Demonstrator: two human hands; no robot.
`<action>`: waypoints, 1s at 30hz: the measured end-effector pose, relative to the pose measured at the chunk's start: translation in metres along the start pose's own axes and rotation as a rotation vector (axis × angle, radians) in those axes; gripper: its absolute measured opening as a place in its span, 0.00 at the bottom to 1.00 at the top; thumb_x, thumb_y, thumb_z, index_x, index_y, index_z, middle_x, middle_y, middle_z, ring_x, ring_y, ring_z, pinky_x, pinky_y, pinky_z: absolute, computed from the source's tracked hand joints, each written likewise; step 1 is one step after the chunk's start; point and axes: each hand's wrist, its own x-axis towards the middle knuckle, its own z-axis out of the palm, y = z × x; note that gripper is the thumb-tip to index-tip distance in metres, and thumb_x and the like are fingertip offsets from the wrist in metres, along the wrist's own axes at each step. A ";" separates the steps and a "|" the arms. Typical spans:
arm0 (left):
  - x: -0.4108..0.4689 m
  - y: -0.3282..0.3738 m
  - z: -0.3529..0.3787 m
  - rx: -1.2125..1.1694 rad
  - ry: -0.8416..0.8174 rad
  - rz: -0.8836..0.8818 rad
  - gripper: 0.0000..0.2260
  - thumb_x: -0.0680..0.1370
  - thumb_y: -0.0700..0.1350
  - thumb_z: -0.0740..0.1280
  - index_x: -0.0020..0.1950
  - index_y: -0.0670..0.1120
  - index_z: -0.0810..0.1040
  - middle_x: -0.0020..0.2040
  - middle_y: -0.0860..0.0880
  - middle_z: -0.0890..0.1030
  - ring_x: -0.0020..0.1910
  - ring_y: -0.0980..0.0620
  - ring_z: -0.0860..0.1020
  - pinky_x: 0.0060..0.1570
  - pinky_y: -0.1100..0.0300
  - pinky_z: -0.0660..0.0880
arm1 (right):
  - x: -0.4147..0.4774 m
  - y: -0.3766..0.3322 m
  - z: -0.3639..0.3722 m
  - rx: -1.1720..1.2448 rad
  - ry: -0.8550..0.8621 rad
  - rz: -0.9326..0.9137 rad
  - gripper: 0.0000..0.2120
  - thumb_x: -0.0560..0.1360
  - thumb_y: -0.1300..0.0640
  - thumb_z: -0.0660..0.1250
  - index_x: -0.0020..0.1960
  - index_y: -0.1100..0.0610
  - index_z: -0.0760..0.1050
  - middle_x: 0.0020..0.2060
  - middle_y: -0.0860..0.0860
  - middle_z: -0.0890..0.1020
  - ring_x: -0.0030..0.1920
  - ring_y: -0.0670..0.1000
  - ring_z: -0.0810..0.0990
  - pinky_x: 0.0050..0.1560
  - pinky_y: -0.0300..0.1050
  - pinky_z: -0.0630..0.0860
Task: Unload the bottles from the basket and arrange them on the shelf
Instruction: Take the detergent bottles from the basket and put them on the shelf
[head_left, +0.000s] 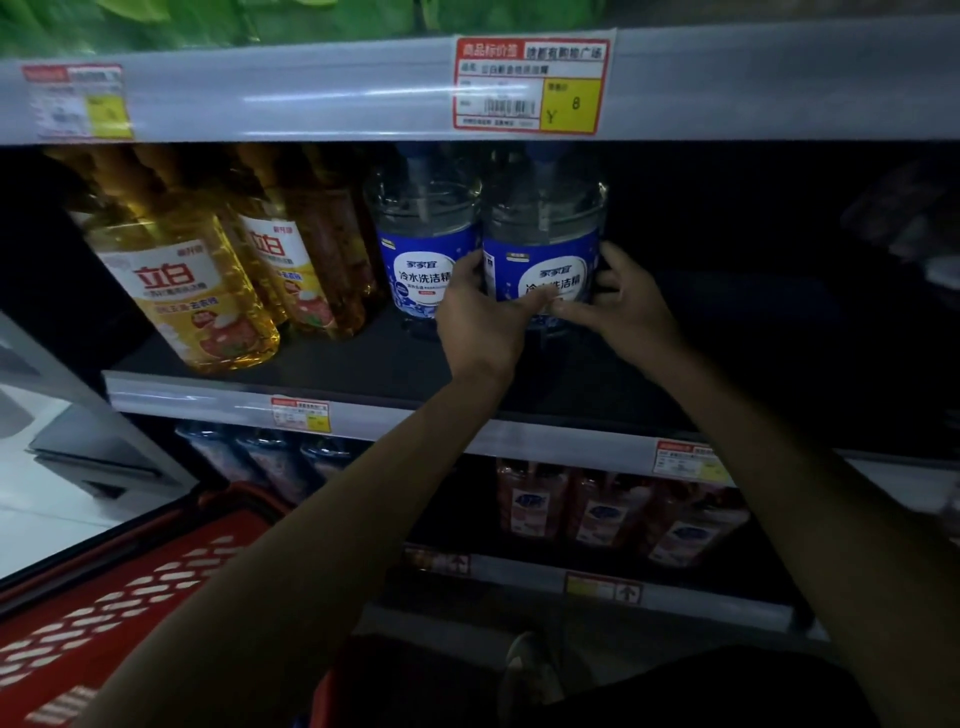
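A clear bottle with a blue label (545, 244) stands on the dark middle shelf (363, 364). My left hand (483, 317) wraps its left side and my right hand (618, 301) wraps its right side, fingertips meeting at the front of the label. A second blue-label bottle (415, 244) stands touching it on the left. Two yellow-label bottles (182, 280) (296, 270) of golden liquid stand further left. The red basket (130, 597) sits at the lower left; its inside is out of sight.
The shelf to the right of the held bottle is dark and shows nothing. An upper shelf rail with a price tag (530, 83) hangs just above the bottle caps. Several pink bottles (597, 514) fill the lower shelf. White floor lies at the left.
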 end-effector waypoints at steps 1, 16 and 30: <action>-0.001 0.000 -0.001 -0.016 0.001 -0.005 0.32 0.66 0.46 0.84 0.67 0.44 0.77 0.58 0.50 0.86 0.53 0.57 0.84 0.53 0.56 0.84 | -0.002 0.000 0.002 0.006 0.021 0.007 0.38 0.71 0.60 0.80 0.76 0.54 0.68 0.62 0.52 0.81 0.58 0.48 0.82 0.52 0.36 0.82; -0.058 -0.002 -0.084 0.372 -0.352 0.122 0.20 0.75 0.55 0.74 0.66 0.55 0.77 0.63 0.54 0.82 0.63 0.54 0.80 0.61 0.48 0.79 | -0.085 -0.049 0.020 -0.262 0.079 0.206 0.30 0.71 0.50 0.80 0.70 0.51 0.73 0.63 0.55 0.80 0.61 0.54 0.81 0.55 0.45 0.76; -0.124 0.029 -0.257 0.963 -0.520 0.219 0.35 0.77 0.63 0.68 0.80 0.54 0.62 0.78 0.50 0.65 0.76 0.46 0.64 0.67 0.46 0.71 | -0.169 -0.126 0.091 -0.619 -0.356 -0.110 0.32 0.77 0.47 0.73 0.77 0.54 0.66 0.72 0.53 0.69 0.68 0.56 0.73 0.64 0.53 0.74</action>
